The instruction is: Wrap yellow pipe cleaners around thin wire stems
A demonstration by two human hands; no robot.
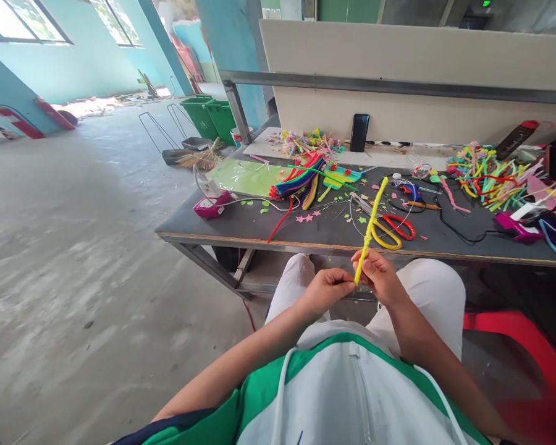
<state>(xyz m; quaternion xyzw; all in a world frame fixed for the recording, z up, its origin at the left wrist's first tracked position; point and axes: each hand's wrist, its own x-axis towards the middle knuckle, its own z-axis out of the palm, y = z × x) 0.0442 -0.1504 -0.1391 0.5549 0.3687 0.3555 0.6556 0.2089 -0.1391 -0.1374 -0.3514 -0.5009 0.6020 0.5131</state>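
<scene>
A yellow fuzzy stick (372, 224), like twisted pipe cleaner, stands tilted above my lap, its top leaning right. My right hand (377, 276) is closed round its lower part, thumb and fingers pinching it. At its bottom end my left hand (332, 288) has thumb and fingertips pressed together on the tip. Behind the stick, scissors with yellow and red handles (401, 227) lie on the dark table (241, 224). A bundle of coloured pipe cleaners (301, 179) lies farther left, with a green one across it.
A phone (360, 133) stands against the white board (398, 55). Piled pipe cleaner pieces (491, 176) and a dark bottle (516, 141) are at the right. Magenta devices (213, 204) with cables, and small paper stars (308, 217), lie about. A red chair (514, 324) is right of my legs.
</scene>
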